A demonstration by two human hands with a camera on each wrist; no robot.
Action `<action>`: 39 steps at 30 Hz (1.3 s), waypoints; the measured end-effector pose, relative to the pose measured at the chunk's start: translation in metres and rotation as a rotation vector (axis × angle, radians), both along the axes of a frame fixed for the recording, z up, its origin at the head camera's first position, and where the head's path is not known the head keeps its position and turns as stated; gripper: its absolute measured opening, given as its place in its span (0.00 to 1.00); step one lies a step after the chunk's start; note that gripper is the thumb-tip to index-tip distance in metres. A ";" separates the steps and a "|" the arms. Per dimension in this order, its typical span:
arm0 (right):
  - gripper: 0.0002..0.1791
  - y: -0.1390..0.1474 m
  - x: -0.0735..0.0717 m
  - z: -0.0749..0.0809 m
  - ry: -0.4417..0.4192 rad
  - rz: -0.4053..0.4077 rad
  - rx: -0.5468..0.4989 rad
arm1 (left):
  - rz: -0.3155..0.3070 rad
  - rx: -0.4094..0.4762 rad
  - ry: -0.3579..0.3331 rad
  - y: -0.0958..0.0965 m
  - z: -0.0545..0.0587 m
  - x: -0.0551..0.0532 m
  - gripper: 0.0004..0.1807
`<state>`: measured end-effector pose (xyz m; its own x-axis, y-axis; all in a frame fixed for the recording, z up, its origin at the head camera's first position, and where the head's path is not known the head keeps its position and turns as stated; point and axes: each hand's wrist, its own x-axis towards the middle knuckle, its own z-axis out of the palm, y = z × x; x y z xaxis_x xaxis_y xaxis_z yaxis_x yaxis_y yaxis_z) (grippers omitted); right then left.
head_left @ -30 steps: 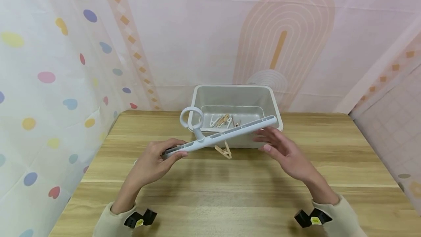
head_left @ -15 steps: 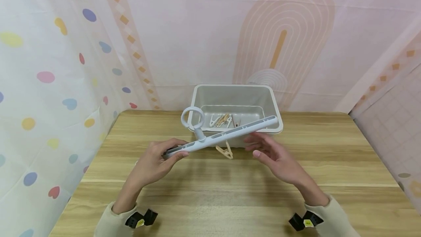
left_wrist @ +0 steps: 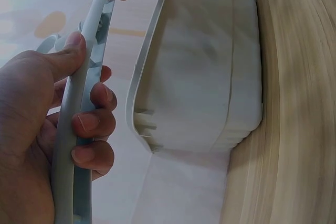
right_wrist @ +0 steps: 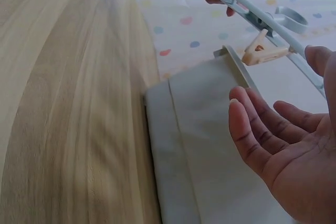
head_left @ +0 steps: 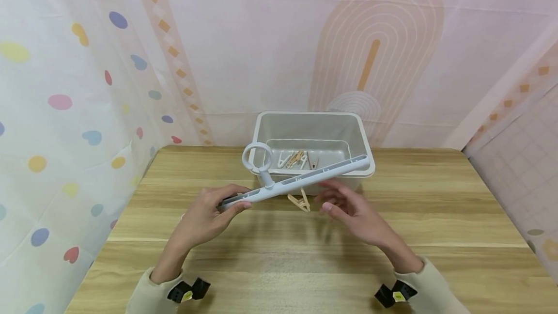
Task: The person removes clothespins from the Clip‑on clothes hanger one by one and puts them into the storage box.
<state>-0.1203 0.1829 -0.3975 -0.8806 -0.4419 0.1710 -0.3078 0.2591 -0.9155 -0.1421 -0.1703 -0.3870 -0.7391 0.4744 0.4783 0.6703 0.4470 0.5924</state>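
Note:
My left hand (head_left: 205, 219) grips one end of a pale blue-grey clothes hanger (head_left: 320, 175), a slotted straight bar with a ring-shaped hook (head_left: 246, 154). The thumb lies along one side and the fingers curl round the other, as the left wrist view shows. The bar slants up to the right, above the table. From its underside hangs a tan clothespin (head_left: 299, 202). My right hand (head_left: 355, 212) is held palm inward with loosely bent fingers, just right of that clothespin. In the right wrist view a gap shows between its fingers and the clothespin (right_wrist: 265, 54).
A light grey plastic box (head_left: 311, 114) stands behind the hanger, near the table's back edge. Several white and tan clothespins (head_left: 295, 160) lie on its floor. Wooden tabletop (head_left: 279, 265) stretches in front, and a patterned cloth (head_left: 261, 52) hangs behind.
My right hand has moved left along the underside of the hanger, closer to the hanging clothespin. The hanger has shifted very slightly right, still held in my left hand.

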 end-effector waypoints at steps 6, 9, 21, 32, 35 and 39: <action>0.24 -0.008 -0.002 -0.003 -0.016 0.023 -0.022 | 0.004 -0.007 -0.012 0.001 -0.001 0.000 0.11; 0.23 -0.013 -0.002 -0.003 -0.026 0.034 -0.024 | 0.004 -0.007 -0.018 0.001 -0.001 -0.001 0.11; 0.21 -0.029 -0.004 -0.002 -0.031 0.047 -0.022 | 0.013 -0.018 -0.030 0.002 0.000 0.000 0.11; 0.17 -0.041 -0.005 -0.003 -0.045 0.096 -0.057 | 0.025 -0.026 -0.026 0.002 0.000 0.000 0.12; 0.16 -0.043 -0.005 -0.004 -0.039 0.095 -0.059 | 0.022 -0.024 -0.021 0.002 0.000 0.000 0.12; 0.12 -0.045 -0.005 -0.005 -0.040 0.080 -0.054 | 0.023 -0.028 -0.028 0.002 0.000 0.000 0.12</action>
